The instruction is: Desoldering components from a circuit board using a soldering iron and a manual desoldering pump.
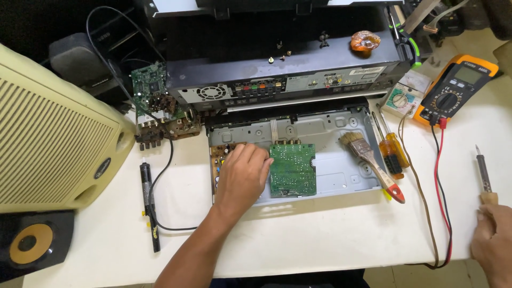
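My left hand (pixel 242 173) rests palm down inside an open grey metal chassis (pixel 330 133), fingers on the left edge of a green circuit board (pixel 292 169) and over a brown board (pixel 218 157). Whether it grips the green board is unclear. My right hand (pixel 493 242) at the lower right edge holds a soldering iron (pixel 483 173) by its wooden handle, tip pointing away from me.
A paintbrush (pixel 370 160) lies in the chassis, two screwdrivers (pixel 391 149) beside it. An orange multimeter (pixel 456 88) with red and black leads sits at right. A black player (pixel 288 69) stands behind, a cream speaker (pixel 53 138) at left, a black pen tool (pixel 148 205) nearby.
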